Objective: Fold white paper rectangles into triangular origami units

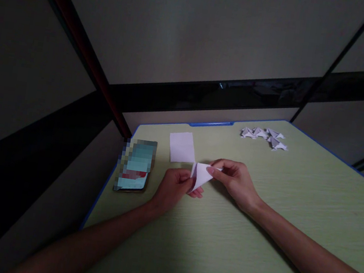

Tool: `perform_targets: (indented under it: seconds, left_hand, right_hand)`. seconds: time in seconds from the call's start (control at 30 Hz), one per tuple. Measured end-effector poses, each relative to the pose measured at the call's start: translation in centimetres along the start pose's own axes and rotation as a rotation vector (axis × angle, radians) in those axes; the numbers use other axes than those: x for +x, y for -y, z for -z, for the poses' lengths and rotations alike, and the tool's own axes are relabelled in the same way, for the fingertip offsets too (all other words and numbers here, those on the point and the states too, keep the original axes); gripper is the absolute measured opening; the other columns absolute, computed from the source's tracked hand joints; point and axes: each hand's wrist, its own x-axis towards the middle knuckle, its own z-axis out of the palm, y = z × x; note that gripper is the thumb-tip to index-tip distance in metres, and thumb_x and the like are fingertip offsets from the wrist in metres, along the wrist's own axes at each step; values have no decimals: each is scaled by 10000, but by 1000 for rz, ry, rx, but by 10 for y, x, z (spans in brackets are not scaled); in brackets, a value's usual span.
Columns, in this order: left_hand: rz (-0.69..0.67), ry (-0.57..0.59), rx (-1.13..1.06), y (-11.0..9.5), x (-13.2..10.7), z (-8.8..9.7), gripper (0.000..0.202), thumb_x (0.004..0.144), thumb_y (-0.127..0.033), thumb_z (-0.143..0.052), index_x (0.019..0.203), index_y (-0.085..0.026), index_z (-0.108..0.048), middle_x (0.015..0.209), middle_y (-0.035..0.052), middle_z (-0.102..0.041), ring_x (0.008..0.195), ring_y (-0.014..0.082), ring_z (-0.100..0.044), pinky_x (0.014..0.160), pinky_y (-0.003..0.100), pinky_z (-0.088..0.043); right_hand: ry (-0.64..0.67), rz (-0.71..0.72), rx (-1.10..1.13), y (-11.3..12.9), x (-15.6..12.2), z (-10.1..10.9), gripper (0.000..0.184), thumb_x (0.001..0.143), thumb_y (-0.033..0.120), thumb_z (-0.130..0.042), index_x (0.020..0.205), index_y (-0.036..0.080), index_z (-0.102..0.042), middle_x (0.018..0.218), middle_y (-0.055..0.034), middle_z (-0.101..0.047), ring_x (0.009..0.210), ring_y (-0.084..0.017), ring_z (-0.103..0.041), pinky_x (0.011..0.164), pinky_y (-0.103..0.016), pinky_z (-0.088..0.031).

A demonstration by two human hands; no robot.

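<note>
Both hands hold one small white paper (201, 175), folded into a triangle, just above the pale green desk (256, 237). My left hand (174, 189) pinches its lower left corner with fingers closed. My right hand (233, 180) grips its upper right edge between thumb and fingers. A flat square white sheet (182, 147) lies on the desk just behind the hands.
A phone (135, 165) with a lit screen lies at the desk's left edge. Several folded white paper pieces (265, 137) sit in a cluster at the far right corner. The desk has a blue rim (211, 123); dark bars and a wall stand behind.
</note>
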Motion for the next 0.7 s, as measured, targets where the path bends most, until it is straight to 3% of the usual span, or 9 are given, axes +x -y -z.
perform_targets:
  seconds: [0.13,0.23,0.37,0.53,0.63,0.7]
  left_hand:
    - [-43,-150,22,0,1,6,179,665,-257,-546,565,-109,-554,491,-17,-560,451,84,-502,440,187,-362]
    - [-73,-251,55,0,2,9,205,639,-284,-580,543,-108,-539,470,-47,-492,444,55,-410,417,171,-279]
    - [-58,-233,8,-3,0,9,210,621,-306,-595,574,-105,-553,496,-41,-498,469,56,-393,433,174,-270]
    - [-62,-167,-62,-3,0,7,213,581,-304,-633,547,-116,-538,479,-41,-495,458,62,-407,435,177,-291]
    - [-59,-185,-113,4,5,11,215,591,-305,-634,555,-116,-538,466,-39,-477,457,71,-419,451,190,-324]
    - [-66,-205,-169,9,8,14,205,608,-301,-626,574,-117,-542,470,-39,-477,462,73,-425,475,200,-350]
  right_hand:
    - [111,49,52,1,0,3,223,633,328,-620,520,138,-588,778,-36,-569,705,-117,-503,659,-266,-373]
    - [115,-10,81,-1,0,5,218,659,335,-595,572,136,-612,675,-19,-544,632,-102,-483,590,-253,-364]
    - [99,-119,51,-1,0,5,155,550,246,-674,634,141,-597,524,30,-502,478,-69,-411,460,-218,-294]
    - [161,-99,2,1,-1,7,105,608,202,-625,688,140,-598,493,52,-448,427,-45,-351,421,-206,-245]
    - [247,-16,-24,0,-1,7,92,636,188,-615,717,145,-619,624,14,-504,524,-65,-429,465,-215,-312]
    - [326,68,11,-2,0,7,177,594,162,-657,768,168,-630,789,-15,-528,670,-99,-494,544,-228,-376]
